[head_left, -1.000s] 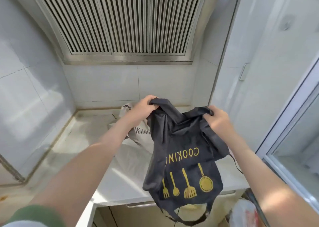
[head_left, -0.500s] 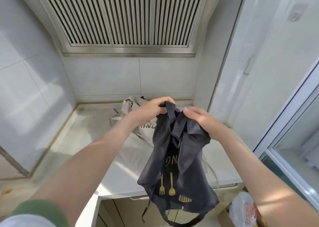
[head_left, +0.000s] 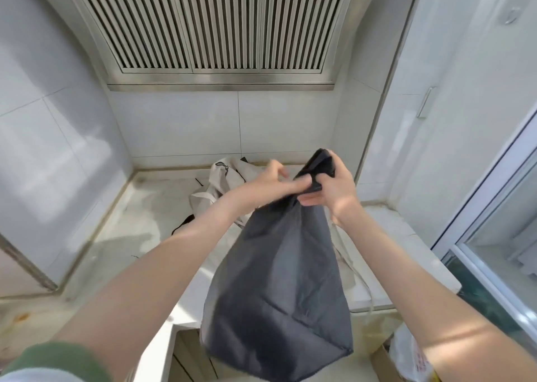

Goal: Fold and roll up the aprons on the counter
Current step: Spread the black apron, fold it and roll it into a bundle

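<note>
While aloft, apron (head_left: 279,294) in right hand (head_left: 334,191).

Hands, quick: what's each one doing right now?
Left hand: pinching the top of the dark apron, though motion-blurred.
Right hand: gripping the dark apron's bunched top edge.

No legible text anywhere. Dark grey fabric apron (head_left: 279,294): the face toward the camera is plain cloth. Crumpled beige fabric apron (head_left: 225,178) behind it: small black mark near its top edge, too small to read. White plastic bag (head_left: 406,358) at bottom right: red and yellow print, blurred and cut by the frame edge, unreadable.
</note>
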Available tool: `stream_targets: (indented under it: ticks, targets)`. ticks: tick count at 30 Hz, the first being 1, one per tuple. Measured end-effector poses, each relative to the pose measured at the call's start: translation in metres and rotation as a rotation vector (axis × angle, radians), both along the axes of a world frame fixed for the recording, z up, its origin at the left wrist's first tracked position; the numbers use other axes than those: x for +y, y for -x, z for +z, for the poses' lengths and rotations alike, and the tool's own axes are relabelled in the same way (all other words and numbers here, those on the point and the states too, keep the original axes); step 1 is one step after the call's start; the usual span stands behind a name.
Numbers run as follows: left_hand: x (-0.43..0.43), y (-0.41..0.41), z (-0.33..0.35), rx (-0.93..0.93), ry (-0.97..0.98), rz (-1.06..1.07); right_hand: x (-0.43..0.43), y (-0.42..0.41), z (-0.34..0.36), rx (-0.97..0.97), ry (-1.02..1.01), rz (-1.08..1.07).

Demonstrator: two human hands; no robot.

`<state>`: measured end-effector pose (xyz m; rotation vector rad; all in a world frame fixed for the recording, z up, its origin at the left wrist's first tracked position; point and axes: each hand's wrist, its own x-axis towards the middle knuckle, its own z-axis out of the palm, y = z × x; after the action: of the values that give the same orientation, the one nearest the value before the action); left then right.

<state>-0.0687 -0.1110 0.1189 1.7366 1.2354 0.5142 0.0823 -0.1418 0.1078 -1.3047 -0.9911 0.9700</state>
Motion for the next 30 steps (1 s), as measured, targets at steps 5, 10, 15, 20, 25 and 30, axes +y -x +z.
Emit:
stream_targets:
  ticks: [5,10,15,20,25,30]
  targets:
    - [-0.010,-0.003,-0.026,0.430,-0.235,-0.210,-0.004,-0.009,-0.004,-0.066,0.045,-0.050]
    - [-0.009,0.002,-0.029,0.528,-0.189,-0.392,-0.013,-0.036,-0.008,-0.956,0.016,0.038]
    - [-0.009,0.006,-0.031,0.495,-0.138,-0.456,-0.029,-0.046,-0.008,-1.124,0.171,0.555]
    - [-0.008,0.013,-0.041,0.384,-0.080,-0.371,-0.038,-0.045,-0.017,-1.003,0.344,0.554]
    - [-0.009,0.016,-0.045,0.459,-0.111,-0.284,-0.038,-0.046,-0.027,-0.873,0.441,0.613]
    - [-0.001,0.028,-0.056,0.469,-0.135,-0.228,-0.040,-0.052,-0.027,-0.794,0.467,0.599]
